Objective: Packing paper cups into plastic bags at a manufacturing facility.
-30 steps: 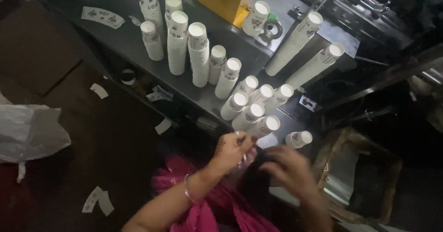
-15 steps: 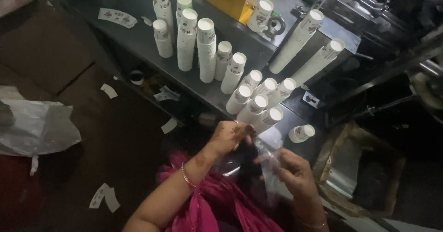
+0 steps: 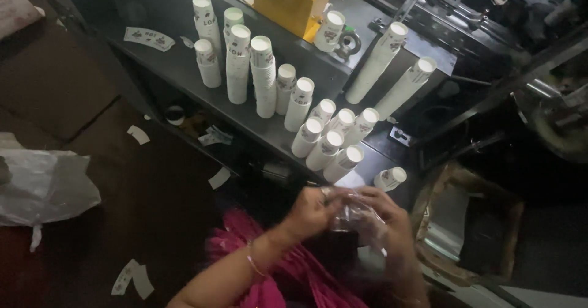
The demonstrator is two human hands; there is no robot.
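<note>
My left hand (image 3: 313, 210) and my right hand (image 3: 384, 217) meet low in the view, both gripping a clear thin plastic bag (image 3: 354, 216) between them, above my pink clothing (image 3: 288, 271). The bag is crumpled and see-through, so its contents cannot be made out. Just beyond my hands, several stacks of white paper cups (image 3: 327, 146) stand leaning on a dark metal shelf (image 3: 184, 69). A single short cup stack (image 3: 390, 178) sits at the shelf's near right end, closest to my right hand.
Taller cup stacks (image 3: 239, 63) stand further back, and two long stacks (image 3: 383, 60) lean against a machine. A yellow box (image 3: 291, 2) is at the top. A white plastic sack (image 3: 46, 185) lies left on the floor, with paper cup blanks (image 3: 138, 135) scattered about. An open carton (image 3: 471, 222) stands right.
My right hand has come up to join my left hand on the plastic bag. The view has shifted slightly, with the cups now sitting higher and further left.
</note>
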